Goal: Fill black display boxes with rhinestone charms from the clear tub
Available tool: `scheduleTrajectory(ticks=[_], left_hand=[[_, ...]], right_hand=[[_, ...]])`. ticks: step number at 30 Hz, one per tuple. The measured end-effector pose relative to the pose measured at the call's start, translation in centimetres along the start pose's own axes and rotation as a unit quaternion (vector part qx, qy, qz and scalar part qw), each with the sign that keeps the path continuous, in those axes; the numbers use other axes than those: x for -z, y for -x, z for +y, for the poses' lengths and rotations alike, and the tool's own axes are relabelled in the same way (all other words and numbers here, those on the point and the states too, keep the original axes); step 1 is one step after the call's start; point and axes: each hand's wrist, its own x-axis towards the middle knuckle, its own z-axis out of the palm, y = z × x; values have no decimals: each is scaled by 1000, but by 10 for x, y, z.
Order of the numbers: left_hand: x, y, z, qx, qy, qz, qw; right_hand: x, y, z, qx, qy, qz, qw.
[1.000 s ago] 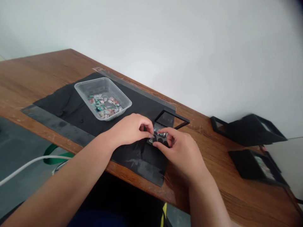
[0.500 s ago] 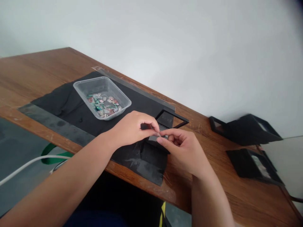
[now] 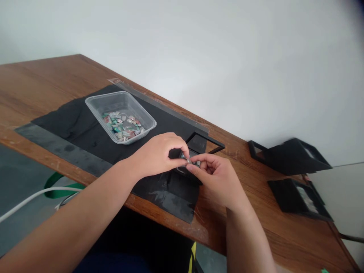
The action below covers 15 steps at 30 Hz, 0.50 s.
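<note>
My left hand (image 3: 163, 153) is closed in a pinch, thumb against forefinger. It meets my right hand (image 3: 214, 172), also pinching, over a small black box (image 3: 186, 173). Between the fingertips is a small, pale, shiny piece (image 3: 189, 161), too small and too covered to name. Several little grey-white bits show in the box beside the right fingers. The box's lid, a black frame with a clear window (image 3: 209, 143), stands raised behind the hands. To the left, a clear plastic tub (image 3: 121, 99) holds many small green, white and reddish pieces (image 3: 122, 126).
A black mat (image 3: 82, 131) lies under the tub and box on the wooden table (image 3: 54, 83). At right stand more black boxes (image 3: 295, 155) and an open black box (image 3: 298, 201) with pale contents. A white cable (image 3: 25, 206) hangs by the front edge.
The fingertips have shifted slightly, and more small bits show inside the black box. The whole view has moved a little, with things sitting slightly further left.
</note>
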Motion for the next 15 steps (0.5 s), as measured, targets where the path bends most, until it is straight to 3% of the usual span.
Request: scheduleTrajectory(ticks=[5, 15], left_hand=[[-2, 1, 1, 67, 34, -48, 996], [0, 2, 8, 35, 30, -26, 999]], right_hand=[[1, 0, 1, -7, 11, 8, 1000], [3, -2, -2, -35, -59, -28, 997]])
